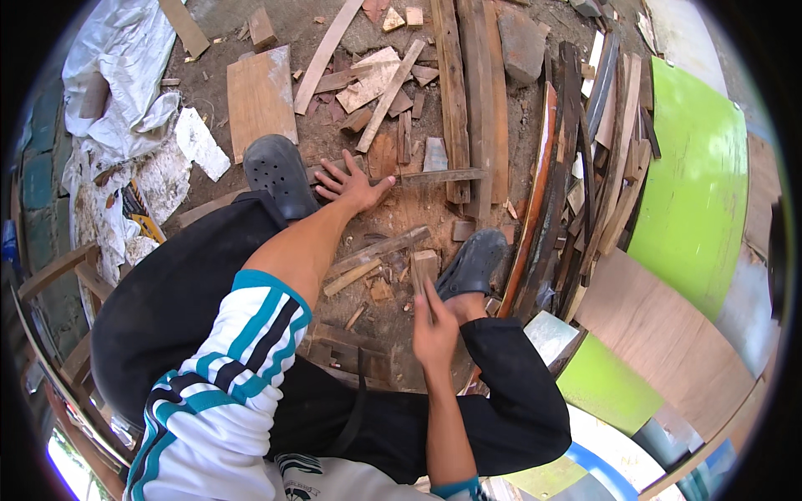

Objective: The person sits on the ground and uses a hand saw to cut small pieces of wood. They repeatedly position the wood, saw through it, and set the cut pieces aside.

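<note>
My left hand (pixel 357 190) reaches forward with its fingers spread, palm down over a narrow wooden strip (pixel 443 176) that shows on both sides of it. Whether the palm presses on the strip is hidden. Closer to me, my right hand (pixel 435 330) is closed around a short wooden block (pixel 425 265), its far end sticking out past the fingers beside my right shoe (pixel 476 260). Between the hands lie a longer wood offcut (pixel 380 250) and a thinner pale stick (pixel 352 277) on the dirt. My left shoe (pixel 280 171) stands just left of my left hand.
Long planks (pixel 476 100) run away from me at the far middle. A pile of narrow boards (pixel 576 184) lies at the right, beside a lime-green panel (pixel 693 184). Wood scraps surround a square board (pixel 261 96). White sacking (pixel 125 75) lies far left.
</note>
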### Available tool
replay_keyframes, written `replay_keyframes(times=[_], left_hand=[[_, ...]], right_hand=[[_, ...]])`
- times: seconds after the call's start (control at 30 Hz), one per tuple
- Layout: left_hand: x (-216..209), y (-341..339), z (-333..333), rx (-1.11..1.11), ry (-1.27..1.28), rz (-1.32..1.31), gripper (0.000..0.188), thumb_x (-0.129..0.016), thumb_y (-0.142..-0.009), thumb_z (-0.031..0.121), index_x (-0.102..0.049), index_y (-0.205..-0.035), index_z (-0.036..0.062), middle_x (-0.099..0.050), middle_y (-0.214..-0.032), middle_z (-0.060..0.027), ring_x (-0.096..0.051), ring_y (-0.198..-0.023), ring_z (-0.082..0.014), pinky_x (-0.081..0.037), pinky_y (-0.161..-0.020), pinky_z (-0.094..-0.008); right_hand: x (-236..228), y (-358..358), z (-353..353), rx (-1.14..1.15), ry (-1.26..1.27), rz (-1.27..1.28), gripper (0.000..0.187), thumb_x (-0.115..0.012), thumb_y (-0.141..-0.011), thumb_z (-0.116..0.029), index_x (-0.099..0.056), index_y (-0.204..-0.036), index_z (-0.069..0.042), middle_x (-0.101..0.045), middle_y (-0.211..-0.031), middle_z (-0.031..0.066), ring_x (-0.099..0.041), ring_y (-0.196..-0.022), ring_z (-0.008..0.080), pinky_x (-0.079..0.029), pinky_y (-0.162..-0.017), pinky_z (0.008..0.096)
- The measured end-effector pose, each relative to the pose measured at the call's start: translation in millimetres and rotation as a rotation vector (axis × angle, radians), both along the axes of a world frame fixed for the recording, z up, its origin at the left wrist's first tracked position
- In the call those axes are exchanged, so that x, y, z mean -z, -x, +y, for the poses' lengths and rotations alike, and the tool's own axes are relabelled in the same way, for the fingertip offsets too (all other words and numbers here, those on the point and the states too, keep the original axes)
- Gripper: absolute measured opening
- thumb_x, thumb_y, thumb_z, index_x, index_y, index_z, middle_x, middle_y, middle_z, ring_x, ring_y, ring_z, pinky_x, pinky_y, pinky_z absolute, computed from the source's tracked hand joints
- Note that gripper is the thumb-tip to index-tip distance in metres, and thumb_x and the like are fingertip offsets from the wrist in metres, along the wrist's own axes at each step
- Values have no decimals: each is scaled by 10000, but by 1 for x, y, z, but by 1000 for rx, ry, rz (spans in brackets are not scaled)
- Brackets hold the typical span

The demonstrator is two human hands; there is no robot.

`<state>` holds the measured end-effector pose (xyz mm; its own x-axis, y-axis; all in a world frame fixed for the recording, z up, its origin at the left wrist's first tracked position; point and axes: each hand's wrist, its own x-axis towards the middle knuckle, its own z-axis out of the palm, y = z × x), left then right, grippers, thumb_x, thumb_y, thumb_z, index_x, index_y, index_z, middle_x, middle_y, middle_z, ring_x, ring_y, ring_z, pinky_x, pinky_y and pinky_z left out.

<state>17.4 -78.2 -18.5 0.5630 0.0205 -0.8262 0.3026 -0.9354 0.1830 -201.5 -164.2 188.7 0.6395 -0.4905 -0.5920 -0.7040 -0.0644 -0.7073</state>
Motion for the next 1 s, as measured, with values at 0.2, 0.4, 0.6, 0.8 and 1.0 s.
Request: replay_keyframes(times=[0.2,0.4,0.6,0.8,1.0], left_hand=[[-5,1,4,-18,5,10,1351,-587,-720,858,205,-1566,164,313,-1540,-337,268,-1411,-565,76,-1106,-704],[-6,1,0,-26,3,21,1346,-602,-728,844,202,-1569,165,327,-1537,-329,290,-1407,-553,91,-1100,-705],[-7,1,3,-38,26,20,1335,-614,-743,823,202,-1570,164,345,-1535,-316,314,-1405,-537,109,-1097,-699],[-22,-3,2,-44,17,63,1296,-618,-780,784,204,-1569,166,331,-1542,-317,315,-1410,-523,109,-1110,-682],[-10,2,0,9,-10,46,1373,-586,-708,873,200,-1567,146,304,-1544,-338,262,-1425,-545,59,-1113,-698]], right_hand=[[8,-5,2,-69,72,24,425,-571,-1003,-204,-561,-1361,23,-635,-1287,243,-604,-1226,258,-431,-1030,322],[-14,45,4,1,44,-66,394,-593,-986,-137,-583,-1350,13,-673,-1236,225,-630,-1178,189,-465,-986,320],[55,-40,-6,-49,52,-47,425,-554,-1015,-218,-559,-1363,27,-639,-1295,230,-604,-1233,271,-437,-1013,310],[7,69,7,55,12,-9,390,-592,-1009,-152,-586,-1383,-39,-545,-735,-70,-369,-538,9,-292,-477,202],[-2,56,1,16,57,3,384,-590,-1008,-144,-588,-1374,-30,-613,-832,-24,-437,-608,33,-335,-545,210]])
